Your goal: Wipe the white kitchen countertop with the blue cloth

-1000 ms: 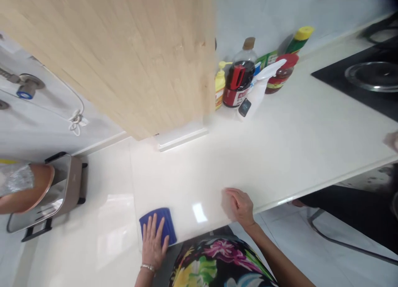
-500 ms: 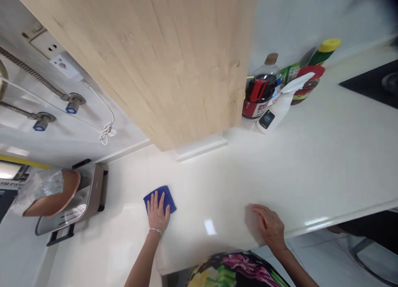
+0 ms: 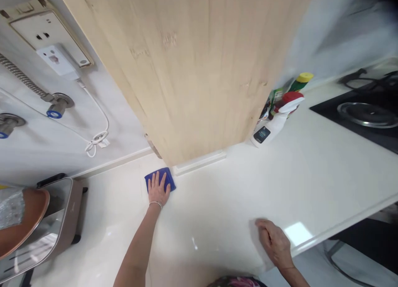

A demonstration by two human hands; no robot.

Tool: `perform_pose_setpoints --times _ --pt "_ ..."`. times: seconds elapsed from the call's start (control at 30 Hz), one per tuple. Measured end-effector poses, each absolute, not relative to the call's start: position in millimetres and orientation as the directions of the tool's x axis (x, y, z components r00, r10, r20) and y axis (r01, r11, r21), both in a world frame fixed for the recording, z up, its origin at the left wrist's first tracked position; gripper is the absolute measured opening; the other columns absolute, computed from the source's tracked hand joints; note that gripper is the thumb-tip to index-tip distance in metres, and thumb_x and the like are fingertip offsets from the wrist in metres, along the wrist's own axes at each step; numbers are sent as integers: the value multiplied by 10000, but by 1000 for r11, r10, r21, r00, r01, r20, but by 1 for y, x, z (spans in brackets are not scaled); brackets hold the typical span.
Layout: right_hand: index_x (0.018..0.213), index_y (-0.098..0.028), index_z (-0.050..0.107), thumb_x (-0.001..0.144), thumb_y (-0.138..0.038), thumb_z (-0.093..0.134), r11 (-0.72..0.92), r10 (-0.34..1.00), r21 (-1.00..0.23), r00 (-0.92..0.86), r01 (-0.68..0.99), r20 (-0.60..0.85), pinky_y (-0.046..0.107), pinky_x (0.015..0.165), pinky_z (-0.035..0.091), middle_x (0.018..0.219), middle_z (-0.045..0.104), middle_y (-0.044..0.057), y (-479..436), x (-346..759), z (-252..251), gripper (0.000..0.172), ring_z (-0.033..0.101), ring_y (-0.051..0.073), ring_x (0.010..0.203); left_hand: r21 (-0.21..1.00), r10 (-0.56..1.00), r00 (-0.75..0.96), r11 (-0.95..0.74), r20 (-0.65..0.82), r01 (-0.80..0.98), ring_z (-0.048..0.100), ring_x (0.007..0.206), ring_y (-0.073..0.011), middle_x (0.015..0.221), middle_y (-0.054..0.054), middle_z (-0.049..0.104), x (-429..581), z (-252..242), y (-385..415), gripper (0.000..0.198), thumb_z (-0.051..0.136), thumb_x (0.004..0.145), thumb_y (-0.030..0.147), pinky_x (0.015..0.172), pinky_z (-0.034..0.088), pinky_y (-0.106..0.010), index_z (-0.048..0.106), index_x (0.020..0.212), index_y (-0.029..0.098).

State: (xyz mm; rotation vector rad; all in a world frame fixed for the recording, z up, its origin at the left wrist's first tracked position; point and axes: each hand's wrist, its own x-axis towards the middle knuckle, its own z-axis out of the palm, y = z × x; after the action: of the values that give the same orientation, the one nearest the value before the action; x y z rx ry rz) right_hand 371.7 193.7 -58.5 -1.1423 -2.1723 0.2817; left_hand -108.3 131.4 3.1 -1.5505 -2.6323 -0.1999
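My left hand [image 3: 158,189] lies flat with fingers spread on a folded blue cloth [image 3: 168,178], pressing it to the white countertop [image 3: 236,183] far back, close to the base of the wooden cabinet [image 3: 192,67]. A bracelet circles that wrist. My right hand [image 3: 275,241] rests palm down on the counter near its front edge, fingers loosely together, holding nothing.
A white spray bottle [image 3: 270,127] and sauce bottles [image 3: 294,90] stand behind the cabinet's right side. A black gas hob [image 3: 363,117] is at the far right. A metal appliance with a brown bowl [image 3: 37,224] sits at the left. A socket, cable and valves [image 3: 56,106] are on the wall.
My left hand has pushed the blue cloth away from the front edge toward the back of the counter, up to the cabinet base. My right hand stayed planted near the front edge.
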Motion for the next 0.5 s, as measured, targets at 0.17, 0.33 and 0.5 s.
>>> perform_pose_setpoints --times 0.17,0.33,0.5 --pt "955 -238 613 900 -212 445 600 789 -453 -392 660 474 322 763 530 981 720 35 195 367 -51 178 674 173 839 116 848 -510 497 142 860 179 1494 -290 1606 -102 275 -125 5 163 585 359 924 443 1215 140 -530 377 1476 249" --pt "940 -237 613 898 -211 433 586 794 -455 -364 671 486 321 749 525 946 716 29 195 363 -47 187 664 173 800 138 830 -539 522 145 842 195 1489 -294 1600 -104 291 -120 6 168 596 358 923 444 1205 164 -546 360 1482 239" --pt "964 -224 603 907 -205 417 577 795 -431 -356 694 492 318 734 497 944 709 29 193 362 -51 196 638 171 753 123 833 -528 514 165 849 219 1481 -298 1586 -110 321 -96 5 138 583 375 921 422 1196 188 -562 380 1472 233"
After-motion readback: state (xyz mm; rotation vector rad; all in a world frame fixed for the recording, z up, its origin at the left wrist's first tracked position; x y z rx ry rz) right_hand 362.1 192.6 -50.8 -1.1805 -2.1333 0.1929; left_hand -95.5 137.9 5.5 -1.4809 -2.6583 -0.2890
